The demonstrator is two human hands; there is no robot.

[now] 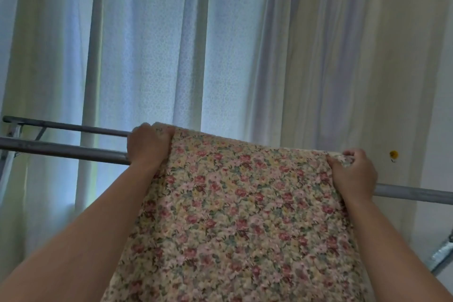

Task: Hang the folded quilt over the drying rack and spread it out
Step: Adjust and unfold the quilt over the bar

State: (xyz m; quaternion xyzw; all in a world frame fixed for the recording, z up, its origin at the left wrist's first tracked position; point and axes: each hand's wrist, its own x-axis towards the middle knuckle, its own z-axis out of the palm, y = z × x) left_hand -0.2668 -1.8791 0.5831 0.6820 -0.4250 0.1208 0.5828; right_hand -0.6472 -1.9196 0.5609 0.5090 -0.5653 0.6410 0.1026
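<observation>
A floral quilt (235, 216) with pink and red flowers on cream lies over the grey bars of the drying rack (61, 151) and hangs down toward me. My left hand (147, 144) grips the quilt's upper left edge at the rack bars. My right hand (353, 174) pinches its upper right corner just above the near bar. Both arms reach up and forward. The quilt hides the middle of the rack.
White sheer curtains (152, 44) hang right behind the rack. A cream wall (404, 81) with a small yellow mark stands at the right. The near bar comes out again past my right hand, and a metal rack leg (443, 256) shows at lower right.
</observation>
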